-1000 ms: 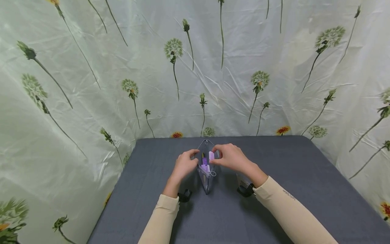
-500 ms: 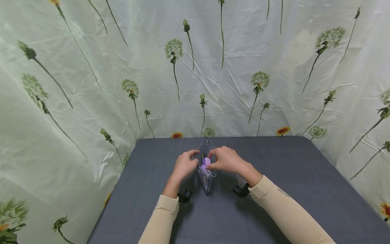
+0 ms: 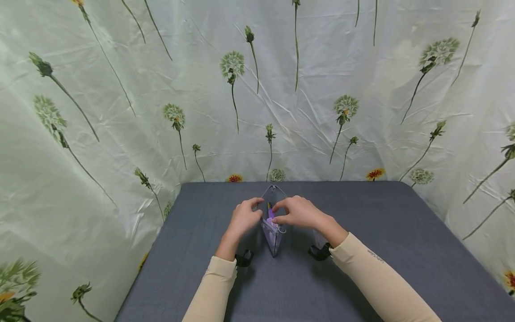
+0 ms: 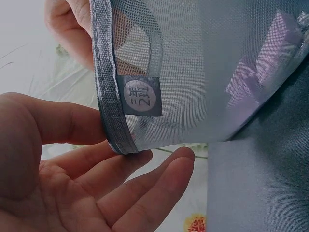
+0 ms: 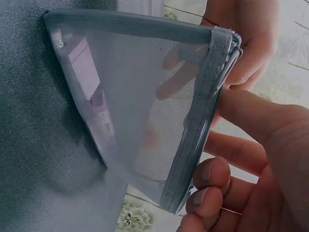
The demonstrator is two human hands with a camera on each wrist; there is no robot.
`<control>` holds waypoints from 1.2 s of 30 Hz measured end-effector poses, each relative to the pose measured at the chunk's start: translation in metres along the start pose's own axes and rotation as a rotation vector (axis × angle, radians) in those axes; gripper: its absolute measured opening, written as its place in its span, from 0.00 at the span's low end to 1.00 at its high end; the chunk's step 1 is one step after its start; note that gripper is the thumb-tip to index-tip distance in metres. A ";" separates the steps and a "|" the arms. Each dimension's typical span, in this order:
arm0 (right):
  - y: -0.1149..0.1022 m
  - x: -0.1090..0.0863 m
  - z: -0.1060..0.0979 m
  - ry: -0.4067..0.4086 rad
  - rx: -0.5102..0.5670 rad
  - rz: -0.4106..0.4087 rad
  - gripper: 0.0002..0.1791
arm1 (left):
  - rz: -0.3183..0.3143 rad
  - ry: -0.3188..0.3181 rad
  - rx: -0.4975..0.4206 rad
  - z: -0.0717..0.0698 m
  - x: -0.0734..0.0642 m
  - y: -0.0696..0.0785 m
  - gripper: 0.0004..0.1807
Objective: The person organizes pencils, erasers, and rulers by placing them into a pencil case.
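Note:
A grey mesh zip pouch (image 3: 272,241) stands with its mouth open upward between my hands. With thumb and fingers, my left hand (image 3: 246,213) pinches its zippered rim (image 4: 107,77), beside a small printed label (image 4: 140,95). My right hand (image 3: 301,212) reaches to the mouth from the other side, fingertips at the zip edge (image 5: 195,121), with nothing seen between them. Through the mesh, a pale lilac block (image 5: 83,67) lies at the bottom beside a darker purple piece (image 5: 104,118). A dark, yellow-tipped item (image 3: 269,206) pokes up inside.
The pouch stands on a dark grey table (image 3: 354,277). Behind it hangs a pale curtain (image 3: 306,112) with printed dandelions. A whitish translucent thing (image 3: 319,239) shows partly behind my right wrist. Black straps (image 3: 243,258) circle both wrists.
My right hand has moved left and slightly down to the pouch mouth with the lilac block. That block has left its fingers and now lies inside. My left hand has stayed in place.

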State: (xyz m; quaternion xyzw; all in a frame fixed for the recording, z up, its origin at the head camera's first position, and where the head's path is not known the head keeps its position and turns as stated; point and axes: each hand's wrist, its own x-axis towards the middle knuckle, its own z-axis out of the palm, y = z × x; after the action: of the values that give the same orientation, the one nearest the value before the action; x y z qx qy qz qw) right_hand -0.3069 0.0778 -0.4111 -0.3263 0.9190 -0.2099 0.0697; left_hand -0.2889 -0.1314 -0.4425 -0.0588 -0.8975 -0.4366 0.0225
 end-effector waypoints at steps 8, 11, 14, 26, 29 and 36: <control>0.002 -0.010 -0.004 0.072 0.006 0.009 0.17 | -0.011 0.006 -0.008 0.000 -0.002 0.003 0.25; 0.001 -0.014 -0.006 0.091 -0.002 0.013 0.17 | -0.011 0.007 -0.009 0.001 -0.003 0.002 0.25; 0.003 -0.020 -0.009 0.111 -0.017 0.012 0.18 | -0.011 0.011 -0.003 0.002 -0.003 0.002 0.25; 0.009 -0.040 -0.019 0.142 -0.066 0.007 0.20 | 0.005 0.021 -0.001 -0.001 -0.003 -0.001 0.26; 0.013 -0.044 -0.019 0.137 -0.101 0.003 0.20 | -0.007 0.021 -0.007 -0.003 -0.004 -0.002 0.26; 0.027 -0.063 -0.017 0.133 -0.156 0.029 0.20 | 0.007 -0.005 -0.001 0.001 -0.002 -0.002 0.26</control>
State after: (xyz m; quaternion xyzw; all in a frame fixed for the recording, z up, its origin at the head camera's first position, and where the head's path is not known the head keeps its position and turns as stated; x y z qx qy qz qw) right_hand -0.2779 0.1416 -0.4080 -0.3029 0.9398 -0.1577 -0.0142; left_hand -0.2876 -0.1322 -0.4448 -0.0631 -0.8971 -0.4366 0.0219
